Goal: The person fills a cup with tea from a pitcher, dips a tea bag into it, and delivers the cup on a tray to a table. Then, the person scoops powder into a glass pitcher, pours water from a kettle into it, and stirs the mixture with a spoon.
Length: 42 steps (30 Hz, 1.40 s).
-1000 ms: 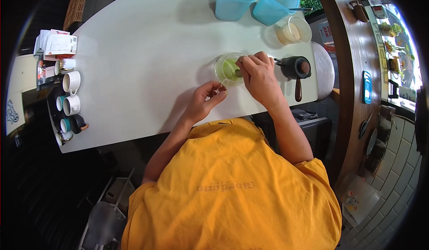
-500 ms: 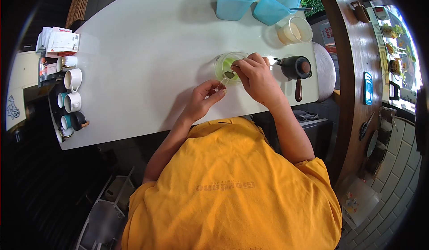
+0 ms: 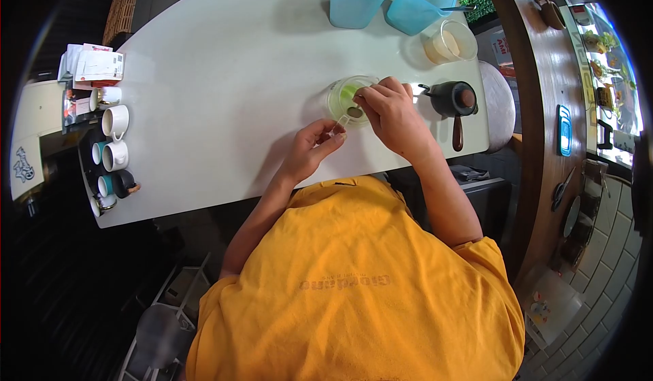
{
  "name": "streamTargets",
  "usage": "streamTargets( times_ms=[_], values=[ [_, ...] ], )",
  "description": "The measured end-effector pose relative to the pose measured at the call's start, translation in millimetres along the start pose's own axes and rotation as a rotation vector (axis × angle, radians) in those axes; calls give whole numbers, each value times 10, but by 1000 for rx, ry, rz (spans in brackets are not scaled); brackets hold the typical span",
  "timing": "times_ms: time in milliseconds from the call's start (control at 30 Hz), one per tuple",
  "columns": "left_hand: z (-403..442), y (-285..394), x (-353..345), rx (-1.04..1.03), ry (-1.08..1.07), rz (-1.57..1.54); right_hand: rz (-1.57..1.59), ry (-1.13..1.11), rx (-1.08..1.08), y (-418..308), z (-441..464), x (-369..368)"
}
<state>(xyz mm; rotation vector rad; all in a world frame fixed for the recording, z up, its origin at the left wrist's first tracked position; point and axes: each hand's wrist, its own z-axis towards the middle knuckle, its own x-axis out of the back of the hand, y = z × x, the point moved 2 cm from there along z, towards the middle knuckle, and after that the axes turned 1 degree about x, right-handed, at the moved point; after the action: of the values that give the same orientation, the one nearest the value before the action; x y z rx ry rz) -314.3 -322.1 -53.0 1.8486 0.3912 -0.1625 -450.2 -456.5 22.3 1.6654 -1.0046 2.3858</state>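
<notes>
A clear cup (image 3: 332, 101) with pale green contents stands near the front of the white table. My left hand (image 3: 307, 151) pinches the cup's small clear handle (image 3: 343, 122) between thumb and fingers. Over the cup's opening, my right hand (image 3: 396, 118) is closed on a small spoon (image 3: 354, 111); its bowl shows below the fingertips, and the rest of the spoon is hidden by them. To the right of that hand sits a black pot (image 3: 451, 99) with a brown handle toward me.
Two blue containers (image 3: 358, 1) stand at the back, one with a utensil (image 3: 458, 8) across its rim. A clear cup of beige contents (image 3: 447, 43) is nearby. Several mugs (image 3: 115, 121) and a stack of papers (image 3: 100, 64) line the left edge. A wooden counter (image 3: 537, 109) runs along the right.
The spoon's bowl has shifted slightly right and up inside the cup's opening. Both hands keep their grips; the whole view has moved a little.
</notes>
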Motion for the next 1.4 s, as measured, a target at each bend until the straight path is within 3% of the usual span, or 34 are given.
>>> streamTargets(
  times_ms=[133, 433, 600, 933, 1233, 1400],
  values=[
    [9, 2, -1, 0, 3, -11, -111, 38, 15, 34, 14, 29],
    [10, -5, -3, -12, -7, -14, 112, 14, 32, 30, -33, 33],
    [15, -52, 52, 30, -41, 43, -91, 27, 0, 52, -9, 83],
    [15, -43, 34, 28, -34, 28, 76, 29, 57, 37, -72, 52],
    [9, -77, 43, 17, -15, 39, -90, 69, -5, 97, -20, 89],
    [0, -53, 10, 18, 3, 46, 82, 52, 17, 103, -36, 32]
  ],
)
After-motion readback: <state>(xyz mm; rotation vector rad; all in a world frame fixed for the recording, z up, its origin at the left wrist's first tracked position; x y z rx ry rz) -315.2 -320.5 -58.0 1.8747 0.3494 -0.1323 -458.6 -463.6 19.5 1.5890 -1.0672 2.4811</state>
